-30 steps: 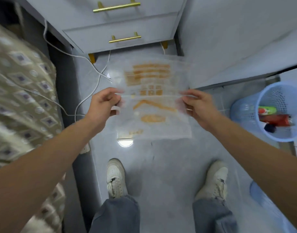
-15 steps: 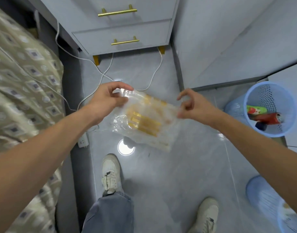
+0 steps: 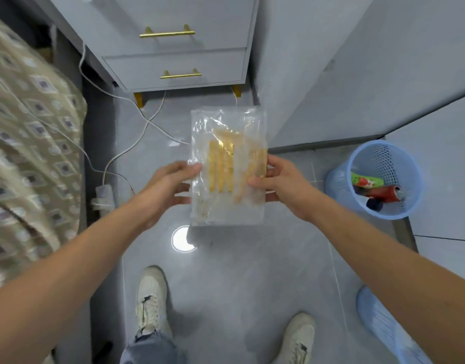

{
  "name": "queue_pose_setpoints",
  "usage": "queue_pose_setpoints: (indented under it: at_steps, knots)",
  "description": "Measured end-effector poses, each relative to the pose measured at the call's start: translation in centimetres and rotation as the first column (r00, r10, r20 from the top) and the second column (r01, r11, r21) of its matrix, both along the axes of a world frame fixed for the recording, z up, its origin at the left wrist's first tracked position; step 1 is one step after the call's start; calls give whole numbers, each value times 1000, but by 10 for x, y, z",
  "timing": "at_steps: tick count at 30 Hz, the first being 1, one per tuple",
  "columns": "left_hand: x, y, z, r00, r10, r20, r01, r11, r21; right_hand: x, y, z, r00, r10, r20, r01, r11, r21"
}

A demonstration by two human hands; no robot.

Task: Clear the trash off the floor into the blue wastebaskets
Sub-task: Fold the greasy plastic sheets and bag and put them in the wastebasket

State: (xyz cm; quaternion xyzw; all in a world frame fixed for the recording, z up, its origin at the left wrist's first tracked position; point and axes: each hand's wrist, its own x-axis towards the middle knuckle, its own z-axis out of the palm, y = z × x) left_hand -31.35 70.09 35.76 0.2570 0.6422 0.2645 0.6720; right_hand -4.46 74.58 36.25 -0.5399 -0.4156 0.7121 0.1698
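Your right hand point(image 3: 281, 186) pinches the right edge of the clear plastic wrapper point(image 3: 227, 166), thumb on top, fingers under. Your left hand point(image 3: 164, 189) is at the left edge with fingers fairly straight; they look to be supporting or just touching it, no clear curl around the film.

The wrapper is in the air between both hands, above the grey floor point(image 3: 226, 271), folded to a narrow upright rectangle with gold-orange print in the middle.

Handling, as I judge it: very light, thin, floppy film, probably slick and springy. It'll try to unfold and it catches air, so a toss likely drifts. Nothing fragile. Best hold is the one you have, a pinch through all layers at an edge; crumpling it into a ball would make it drop cleaner.

The blue wastebasket point(image 3: 357, 169) sits near your right hand, against the wall, already holding a red can point(image 3: 386, 194) and a green wrapper point(image 3: 366, 181). A second blue basket point(image 3: 384, 324) shows at lower right. White cables point(image 3: 136, 143) and a power strip point(image 3: 102, 197) lie left, beside the bedding point(image 3: 29, 140).
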Motion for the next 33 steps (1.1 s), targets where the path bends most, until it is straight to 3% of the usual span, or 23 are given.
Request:
queue_pose_setpoints:
  at_steps: [2,5,10,15,20,22,26,33]
  knots:
    - [5,-9,3,995,-93,-34,95,994,56,-3,-2,1,999,-32,0,32,999,-3]
    - [5,-3,17,996,-42,-77,54,987,154,-9,-7,7,997,-66,-42,64,997,-41]
    - [-7,13,40,998,-33,60,21,983,182,-13,-9,20,970,-154,-187,137,985,-104]
    - [1,17,47,974,109,198,-144,974,174,-15,-5,32,899,-249,-361,187,962,-198]
    - [1,15,43,965,95,244,-133,981,143,-1,-7,36,870,-291,-399,191,944,-270]
    - [3,15,49,954,39,296,-73,992,107,8,-8,37,903,-230,-362,162,965,-207]
    - [18,18,53,985,-148,88,129,973,189,23,-18,30,949,-188,-254,178,982,-62]
    - [85,13,45,944,-272,-184,321,883,342,70,-58,30,921,-388,-26,387,906,172]
